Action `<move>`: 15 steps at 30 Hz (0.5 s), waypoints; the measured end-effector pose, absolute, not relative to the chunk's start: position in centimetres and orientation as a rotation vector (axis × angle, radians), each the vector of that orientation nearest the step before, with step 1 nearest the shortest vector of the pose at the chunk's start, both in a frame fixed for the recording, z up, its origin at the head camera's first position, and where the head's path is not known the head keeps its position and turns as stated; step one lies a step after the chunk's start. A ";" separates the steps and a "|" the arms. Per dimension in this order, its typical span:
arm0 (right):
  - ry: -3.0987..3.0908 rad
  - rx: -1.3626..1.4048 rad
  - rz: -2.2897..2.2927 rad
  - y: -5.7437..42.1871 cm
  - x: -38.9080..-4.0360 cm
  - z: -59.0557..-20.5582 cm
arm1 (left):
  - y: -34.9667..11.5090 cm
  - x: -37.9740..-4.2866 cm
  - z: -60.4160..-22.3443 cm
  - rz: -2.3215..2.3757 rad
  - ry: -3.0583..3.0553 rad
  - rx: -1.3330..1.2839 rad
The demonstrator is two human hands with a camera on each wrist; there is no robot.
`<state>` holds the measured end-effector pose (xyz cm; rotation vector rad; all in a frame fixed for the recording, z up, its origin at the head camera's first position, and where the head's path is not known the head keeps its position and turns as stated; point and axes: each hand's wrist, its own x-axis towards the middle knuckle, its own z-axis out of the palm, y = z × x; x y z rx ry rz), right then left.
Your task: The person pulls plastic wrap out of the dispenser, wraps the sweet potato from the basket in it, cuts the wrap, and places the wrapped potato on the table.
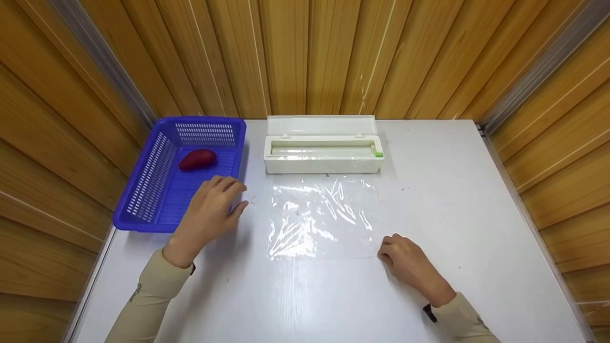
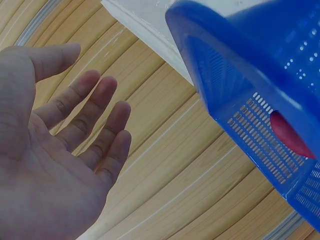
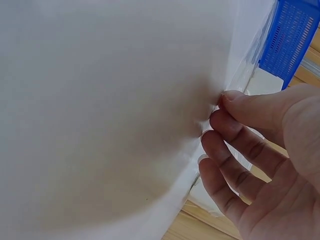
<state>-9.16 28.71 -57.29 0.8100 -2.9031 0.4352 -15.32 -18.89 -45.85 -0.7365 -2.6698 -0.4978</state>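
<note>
A sheet of clear cling film lies pulled out over the white table, running from a white film dispenser box with its lid up. At the sheet's near right corner, my right hand pinches the film between thumb and index finger; the other fingers are slightly bent. My left hand is raised beside the right wall of a blue basket, fingers spread loosely with nothing in them. Inside the basket rests a dark red, mango-shaped object, partly hidden by the basket wall in the left wrist view.
A green slider sits at the dispenser's right end. Wood-patterned walls enclose the back and both sides of the white table. The basket stands at the table's left edge, close to the wall.
</note>
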 end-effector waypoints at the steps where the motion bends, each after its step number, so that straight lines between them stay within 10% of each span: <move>1: -2.903 0.810 0.436 28.7 -9.2 -57.3 | -19.0 -15.4 -45.7 -0.500 -2.676 -0.730; 15: -2.826 0.867 0.407 28.7 -9.1 -57.4 | -20.0 -16.5 -44.8 -0.505 -2.670 -0.684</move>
